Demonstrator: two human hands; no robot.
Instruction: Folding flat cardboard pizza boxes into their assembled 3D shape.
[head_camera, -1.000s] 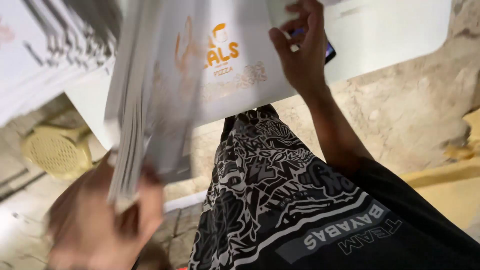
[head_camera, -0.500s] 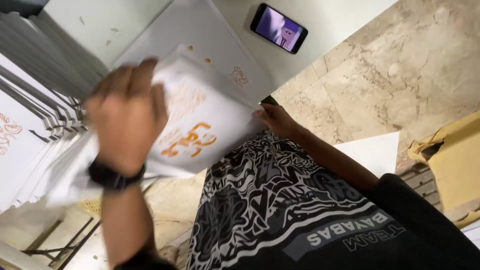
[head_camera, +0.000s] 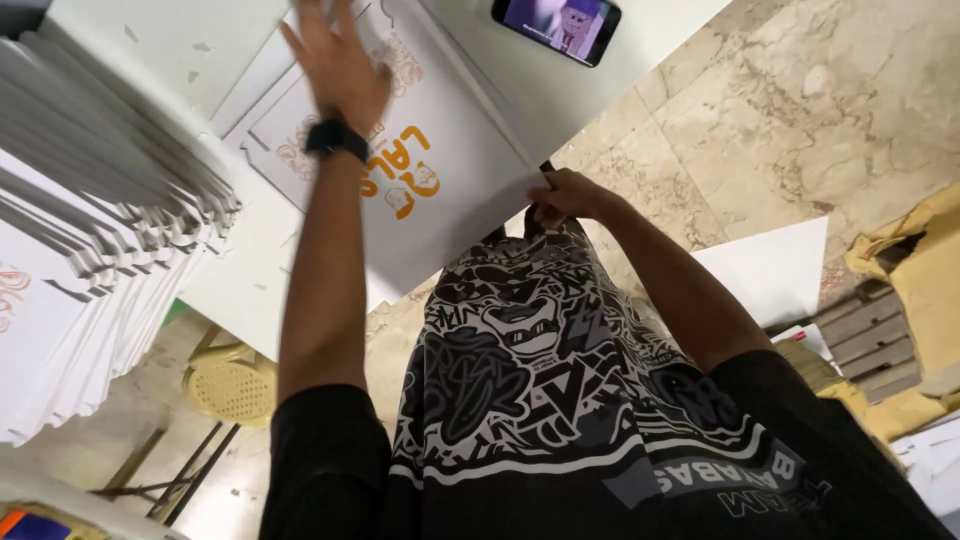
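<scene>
White flat box (head_camera: 440, 190) on table (head_camera: 640, 70) | left hand (head_camera: 340, 62) fingers spread above | right hand (head_camera: 565, 195) pinching its edge

Flat white cardboard box blank (head_camera: 450, 215) with orange printed logo and cartoon figures, unfolded, lying face up on the white worktop (head_camera: 640, 60), its near right corner at the worktop edge, angled diagonally, right of a tall stack of similar blanks (head_camera: 90, 250)
</scene>
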